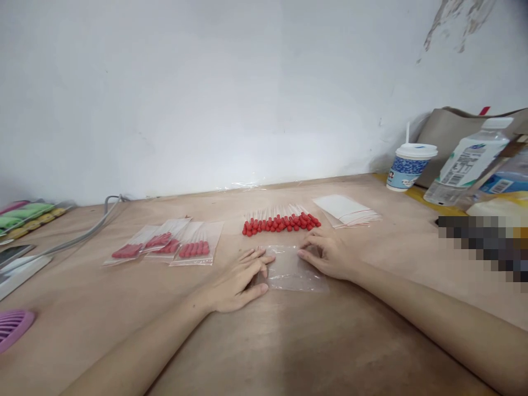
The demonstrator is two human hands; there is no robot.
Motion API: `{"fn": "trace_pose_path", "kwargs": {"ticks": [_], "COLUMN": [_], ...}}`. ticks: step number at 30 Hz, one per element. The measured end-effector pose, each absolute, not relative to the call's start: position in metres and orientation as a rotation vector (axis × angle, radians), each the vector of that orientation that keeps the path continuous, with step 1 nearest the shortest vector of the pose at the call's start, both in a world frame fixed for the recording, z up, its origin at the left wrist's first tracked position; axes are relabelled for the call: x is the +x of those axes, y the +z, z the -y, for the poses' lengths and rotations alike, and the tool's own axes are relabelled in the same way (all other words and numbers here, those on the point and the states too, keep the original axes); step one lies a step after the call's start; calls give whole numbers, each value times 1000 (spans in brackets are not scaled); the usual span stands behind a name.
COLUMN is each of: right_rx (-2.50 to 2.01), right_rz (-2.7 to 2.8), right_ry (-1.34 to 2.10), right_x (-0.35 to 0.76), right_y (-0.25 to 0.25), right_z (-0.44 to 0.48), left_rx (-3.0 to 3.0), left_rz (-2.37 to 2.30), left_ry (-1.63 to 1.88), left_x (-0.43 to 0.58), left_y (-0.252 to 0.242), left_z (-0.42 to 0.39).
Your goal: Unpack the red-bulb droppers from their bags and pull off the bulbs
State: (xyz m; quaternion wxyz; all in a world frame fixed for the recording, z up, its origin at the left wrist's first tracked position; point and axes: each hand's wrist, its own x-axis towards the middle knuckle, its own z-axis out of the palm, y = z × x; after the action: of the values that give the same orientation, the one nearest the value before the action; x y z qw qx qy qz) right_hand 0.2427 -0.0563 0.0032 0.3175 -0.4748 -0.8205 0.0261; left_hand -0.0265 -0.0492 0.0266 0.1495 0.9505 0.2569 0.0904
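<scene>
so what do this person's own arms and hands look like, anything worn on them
The left hand and right hand are ungloved, with slim fingers. Both forearms are bare as far as the view shows, no sleeves visible. I see no watch, bracelet or ring.

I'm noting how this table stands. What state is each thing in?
Clear bag, flat, looks empty
Left hand, fingers spread, touching the clear bag
Right hand, fingers bent at the clear bag
Red-tipped sticks, loose, in a row
Filled bags, flat, seals unclear
Bag stack, fanned, flat
Cup, lidded, straw in
Bottle, capped
</scene>
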Motion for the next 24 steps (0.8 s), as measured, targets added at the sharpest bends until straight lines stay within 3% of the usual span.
{"fn": "trace_pose_path", "kwargs": {"ticks": [7, 19, 24], "right_rx": [-1558, -1529, -1460], "right_rz": [2098, 2053, 2118], "right_ry": [265, 729, 951], "right_x": [241, 249, 251], "right_y": [3, 3, 17], "right_z": [48, 43, 46], "left_rx": [2738, 2699, 2884], "left_rz": [-727, -806, -1141], "left_ry": [361, 588, 723], "left_x": [-25, -26, -28], "left_y": [22, 11, 14], "left_z": [51, 49, 43]}}
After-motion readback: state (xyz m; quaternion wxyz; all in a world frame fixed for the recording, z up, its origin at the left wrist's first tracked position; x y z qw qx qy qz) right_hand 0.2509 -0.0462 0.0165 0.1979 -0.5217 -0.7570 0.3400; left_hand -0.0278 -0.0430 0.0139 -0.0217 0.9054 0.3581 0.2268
